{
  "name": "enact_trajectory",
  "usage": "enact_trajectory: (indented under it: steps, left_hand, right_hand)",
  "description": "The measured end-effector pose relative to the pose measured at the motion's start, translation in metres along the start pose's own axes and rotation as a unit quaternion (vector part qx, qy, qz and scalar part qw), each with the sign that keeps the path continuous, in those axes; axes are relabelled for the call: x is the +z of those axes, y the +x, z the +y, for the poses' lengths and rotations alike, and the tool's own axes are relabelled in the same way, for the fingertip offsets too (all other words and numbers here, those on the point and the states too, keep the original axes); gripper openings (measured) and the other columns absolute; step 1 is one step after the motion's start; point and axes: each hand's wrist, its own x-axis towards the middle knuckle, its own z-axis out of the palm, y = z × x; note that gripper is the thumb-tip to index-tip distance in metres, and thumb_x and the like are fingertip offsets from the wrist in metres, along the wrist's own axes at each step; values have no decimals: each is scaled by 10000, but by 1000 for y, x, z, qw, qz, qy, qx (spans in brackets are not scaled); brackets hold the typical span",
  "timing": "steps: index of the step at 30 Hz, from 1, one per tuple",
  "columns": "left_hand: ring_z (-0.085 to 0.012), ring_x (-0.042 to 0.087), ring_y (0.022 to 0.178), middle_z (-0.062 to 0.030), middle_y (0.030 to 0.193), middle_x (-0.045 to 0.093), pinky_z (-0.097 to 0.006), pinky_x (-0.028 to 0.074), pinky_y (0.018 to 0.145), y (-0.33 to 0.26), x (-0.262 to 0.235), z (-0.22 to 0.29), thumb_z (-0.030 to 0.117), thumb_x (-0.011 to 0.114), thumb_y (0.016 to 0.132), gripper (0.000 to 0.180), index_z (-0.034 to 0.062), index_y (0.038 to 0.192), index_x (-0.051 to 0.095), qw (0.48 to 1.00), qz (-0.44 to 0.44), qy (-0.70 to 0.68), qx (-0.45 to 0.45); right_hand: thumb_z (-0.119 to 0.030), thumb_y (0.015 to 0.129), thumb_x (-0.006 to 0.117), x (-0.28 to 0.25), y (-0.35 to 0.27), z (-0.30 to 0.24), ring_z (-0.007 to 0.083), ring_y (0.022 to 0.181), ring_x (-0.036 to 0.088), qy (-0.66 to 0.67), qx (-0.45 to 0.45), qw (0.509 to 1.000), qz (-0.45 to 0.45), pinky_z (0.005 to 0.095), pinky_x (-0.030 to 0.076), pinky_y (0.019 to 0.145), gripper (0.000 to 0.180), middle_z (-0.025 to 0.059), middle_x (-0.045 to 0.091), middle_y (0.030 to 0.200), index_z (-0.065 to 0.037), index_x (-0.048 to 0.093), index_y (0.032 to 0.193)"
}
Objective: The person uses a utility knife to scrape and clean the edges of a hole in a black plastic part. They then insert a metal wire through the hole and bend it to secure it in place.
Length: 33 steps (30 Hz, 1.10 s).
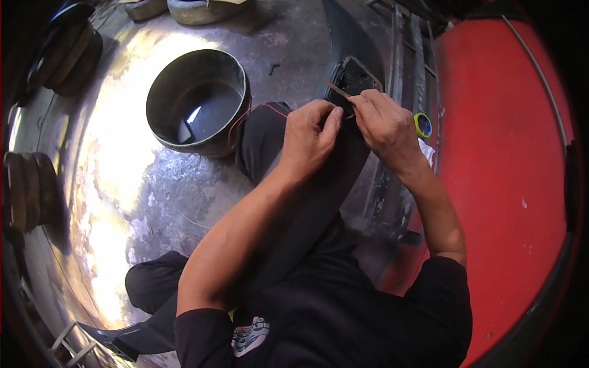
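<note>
A long black curved panel [353, 58] lies across my lap, with a small dark rectangular part [354, 78] on it. My left hand [311, 136] presses on the panel just below that part, fingers curled, with a thin red wire [261, 108] running toward it. My right hand [383, 126] pinches a thin brown stick-like tool [337, 89] whose tip points up-left over the dark part. Both hands touch each other at the fingertips.
A round metal tub [199, 101] with dark water stands on the wet concrete floor to the left. A roll of yellow-green tape [423, 125] lies by metal bars [405, 73]. A large red surface [503, 159] fills the right side. Stacked tyres [73, 52] sit far left.
</note>
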Motion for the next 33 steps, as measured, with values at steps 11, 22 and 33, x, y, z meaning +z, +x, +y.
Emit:
enact_trajectory:
  steps: [11,22,33]
  left_hand:
    - [-277,765,845,-188,940,788,-386,573,781,1,3,-5,142,717,1043,199,-43,1076,781,999,7,-9,31]
    - [-341,775,896,-208,974,775,-407,579,801,-2,1,-9,154,733,1032,181,-13,1082,781,998,-31,45,42]
    - [-385,679,894,-147,877,709,-505,528,825,-7,15,-16,56,730,882,31,38,870,708,972,-26,180,146]
  right_hand:
    - [-30,892,743,-24,0,8,295,891,708,24,-22,996,-81,414,607,731,237,106,684,964,-3,771,1126]
    - [-65,885,780,-3,20,4,372,822,704,92,86,989,-76,480,577,726,59,151,634,885,-28,756,923]
    - [-93,895,776,9,28,-7,391,821,697,79,117,988,-57,495,564,733,102,158,630,881,-17,725,851]
